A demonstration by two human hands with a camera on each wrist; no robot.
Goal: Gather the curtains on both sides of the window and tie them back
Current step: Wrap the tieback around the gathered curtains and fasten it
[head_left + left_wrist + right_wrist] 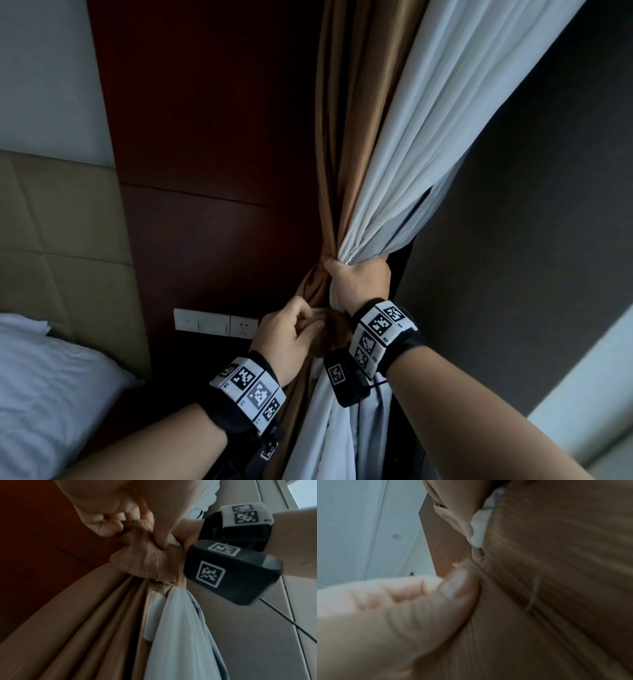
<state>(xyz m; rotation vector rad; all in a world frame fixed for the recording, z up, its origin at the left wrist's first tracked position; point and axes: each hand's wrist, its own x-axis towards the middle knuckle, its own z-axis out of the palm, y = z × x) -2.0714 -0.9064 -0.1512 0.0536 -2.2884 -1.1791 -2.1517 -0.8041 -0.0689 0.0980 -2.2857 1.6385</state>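
Observation:
A brown curtain [346,137] and a white sheer curtain [445,120] hang gathered into one bundle in the middle of the head view. My right hand [359,281] grips the bundle at its narrow waist, fingers wrapped round both fabrics. Just below and left, my left hand [291,329] pinches the ribbed brown tieback [145,557], which wraps the bundle under the right hand. In the left wrist view the brown folds [85,628] and white folds [180,628] fall away beneath the tieback. The right wrist view shows my thumb [453,591] pressed against brown cloth [556,588].
A dark wooden wall panel [212,137] stands behind the curtains, with a white switch and socket plate [215,323] at hand height. A padded headboard [61,240] and a white pillow [51,387] lie to the left. A dark wall [548,205] is on the right.

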